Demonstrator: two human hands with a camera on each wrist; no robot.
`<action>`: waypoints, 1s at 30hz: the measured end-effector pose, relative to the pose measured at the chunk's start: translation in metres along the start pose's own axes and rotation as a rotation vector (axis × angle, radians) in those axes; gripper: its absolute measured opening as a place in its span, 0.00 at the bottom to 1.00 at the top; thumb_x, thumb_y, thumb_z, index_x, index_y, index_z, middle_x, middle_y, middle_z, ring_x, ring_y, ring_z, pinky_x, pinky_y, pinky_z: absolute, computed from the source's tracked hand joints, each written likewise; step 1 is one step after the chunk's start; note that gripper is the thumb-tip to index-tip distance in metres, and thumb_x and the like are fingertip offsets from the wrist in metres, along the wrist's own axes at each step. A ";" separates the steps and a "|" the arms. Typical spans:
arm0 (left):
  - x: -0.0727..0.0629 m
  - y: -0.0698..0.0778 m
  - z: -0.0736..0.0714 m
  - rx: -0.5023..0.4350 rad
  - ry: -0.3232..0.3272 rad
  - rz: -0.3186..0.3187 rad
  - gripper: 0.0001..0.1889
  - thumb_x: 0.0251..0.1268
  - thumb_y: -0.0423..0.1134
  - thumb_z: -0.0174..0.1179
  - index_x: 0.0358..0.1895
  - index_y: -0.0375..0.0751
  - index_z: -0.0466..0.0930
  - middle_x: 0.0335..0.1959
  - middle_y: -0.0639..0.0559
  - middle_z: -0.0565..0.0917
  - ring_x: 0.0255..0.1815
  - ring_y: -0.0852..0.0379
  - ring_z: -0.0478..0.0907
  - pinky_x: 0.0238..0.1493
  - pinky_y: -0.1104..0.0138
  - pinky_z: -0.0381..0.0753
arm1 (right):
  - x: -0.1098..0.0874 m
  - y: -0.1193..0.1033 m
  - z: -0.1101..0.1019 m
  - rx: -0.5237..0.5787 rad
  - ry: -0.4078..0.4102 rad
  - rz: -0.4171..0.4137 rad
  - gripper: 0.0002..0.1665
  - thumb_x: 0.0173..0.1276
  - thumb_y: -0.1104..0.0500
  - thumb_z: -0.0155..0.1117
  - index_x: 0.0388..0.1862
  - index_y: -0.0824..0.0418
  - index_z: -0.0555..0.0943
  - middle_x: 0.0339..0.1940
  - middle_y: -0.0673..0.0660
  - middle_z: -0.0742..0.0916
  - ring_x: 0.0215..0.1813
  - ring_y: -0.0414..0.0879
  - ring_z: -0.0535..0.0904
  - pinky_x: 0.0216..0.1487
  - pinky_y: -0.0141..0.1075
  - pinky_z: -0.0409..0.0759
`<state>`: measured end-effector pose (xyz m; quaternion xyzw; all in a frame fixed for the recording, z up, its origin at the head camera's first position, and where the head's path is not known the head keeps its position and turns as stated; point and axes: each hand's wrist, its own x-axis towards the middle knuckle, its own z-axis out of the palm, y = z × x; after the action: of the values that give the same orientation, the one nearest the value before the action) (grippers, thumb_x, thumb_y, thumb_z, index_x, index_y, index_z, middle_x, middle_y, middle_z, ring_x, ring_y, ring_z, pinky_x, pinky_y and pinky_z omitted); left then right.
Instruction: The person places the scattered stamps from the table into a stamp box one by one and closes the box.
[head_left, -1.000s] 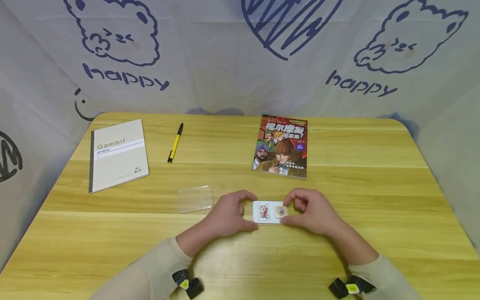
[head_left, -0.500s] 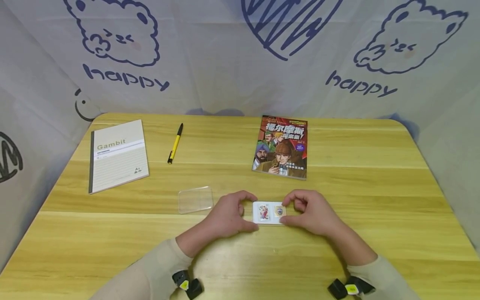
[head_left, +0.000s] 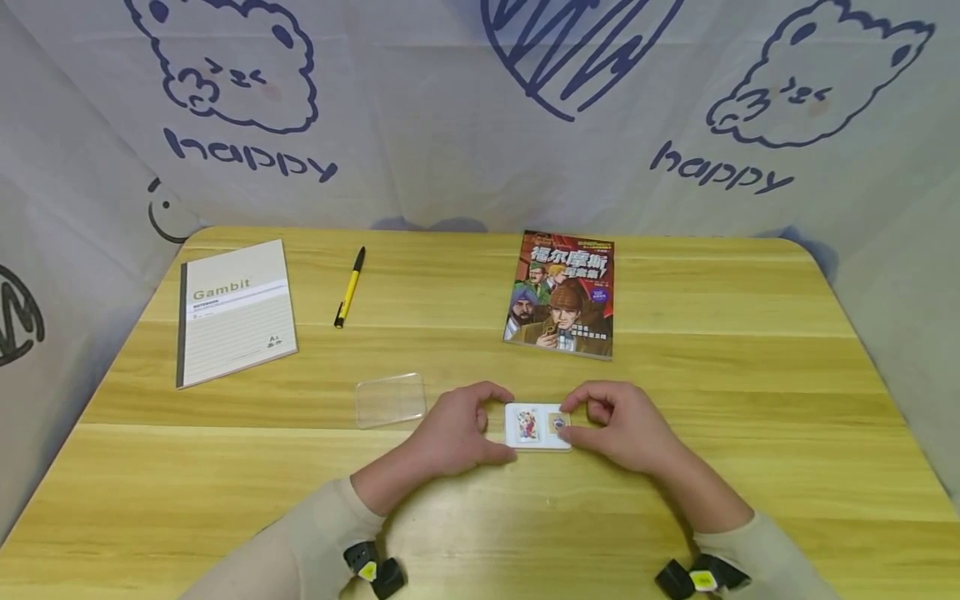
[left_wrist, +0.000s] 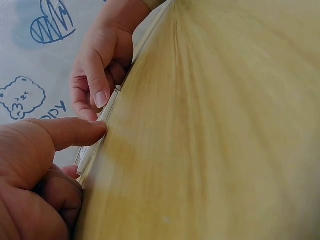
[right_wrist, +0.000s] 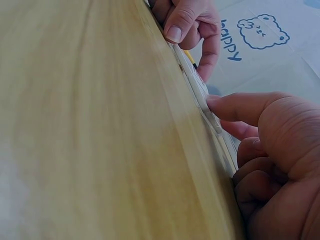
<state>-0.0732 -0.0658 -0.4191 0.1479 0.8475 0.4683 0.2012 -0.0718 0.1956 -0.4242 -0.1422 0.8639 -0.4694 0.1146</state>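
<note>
In the head view, a small white shallow case (head_left: 512, 443) lies flat on the table between both hands. Set in its left part is a small white picture tile (head_left: 527, 425) with a colourful figure. A tan square piece (head_left: 557, 423) with a blue emblem lies in the right part, its right edge partly hidden by fingers. My left hand (head_left: 462, 427) steadies the case's left end between thumb and index finger. Thumb and index finger of my right hand (head_left: 626, 425) pinch the tan square at the right end. Both wrist views show the case (left_wrist: 91, 150) only edge-on.
Left of the case lies a clear plastic lid (head_left: 391, 401). Farther back are a notebook (head_left: 238, 312), a yellow and black pen (head_left: 350, 287) and a comic-style book (head_left: 561, 296). A printed white cloth (head_left: 442, 150) hangs behind the wooden table (head_left: 712, 317).
The right thumb and index finger have shifted slightly left, and the tan square has moved left with them, farther into the case. My left hand, the case and the lid have stayed put.
</note>
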 end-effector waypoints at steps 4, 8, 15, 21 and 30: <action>0.000 -0.001 0.001 -0.002 0.000 0.003 0.36 0.40 0.36 0.81 0.59 0.40 0.78 0.14 0.58 0.67 0.13 0.63 0.60 0.16 0.70 0.61 | 0.000 0.000 0.000 -0.001 -0.003 -0.001 0.12 0.56 0.59 0.80 0.38 0.52 0.87 0.14 0.46 0.67 0.19 0.39 0.61 0.30 0.36 0.68; 0.000 -0.001 0.001 -0.007 0.002 0.005 0.35 0.40 0.35 0.81 0.58 0.40 0.78 0.14 0.57 0.67 0.13 0.63 0.60 0.16 0.70 0.60 | 0.000 -0.001 0.000 -0.001 -0.007 0.002 0.12 0.56 0.59 0.80 0.39 0.52 0.88 0.14 0.46 0.67 0.19 0.39 0.60 0.30 0.36 0.68; 0.001 -0.001 0.000 -0.002 0.002 0.008 0.35 0.41 0.36 0.81 0.58 0.39 0.78 0.15 0.58 0.67 0.13 0.63 0.60 0.16 0.69 0.61 | -0.001 -0.002 0.000 0.000 -0.006 -0.002 0.12 0.56 0.59 0.80 0.40 0.52 0.88 0.14 0.46 0.68 0.19 0.39 0.60 0.29 0.36 0.67; 0.001 -0.001 0.001 0.002 0.001 0.015 0.35 0.41 0.36 0.81 0.58 0.39 0.78 0.14 0.58 0.67 0.12 0.63 0.60 0.16 0.70 0.61 | -0.001 -0.001 0.000 -0.014 0.008 -0.005 0.12 0.56 0.58 0.80 0.40 0.52 0.88 0.13 0.46 0.67 0.18 0.39 0.60 0.28 0.35 0.66; 0.000 -0.001 0.000 -0.006 -0.001 0.009 0.34 0.42 0.36 0.81 0.58 0.39 0.78 0.15 0.57 0.67 0.12 0.62 0.60 0.16 0.69 0.60 | -0.001 0.000 0.001 -0.010 0.017 -0.007 0.12 0.57 0.58 0.80 0.40 0.52 0.88 0.13 0.45 0.67 0.18 0.39 0.59 0.27 0.35 0.66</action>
<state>-0.0733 -0.0659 -0.4202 0.1515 0.8452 0.4718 0.2000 -0.0705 0.1949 -0.4247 -0.1416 0.8668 -0.4665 0.1050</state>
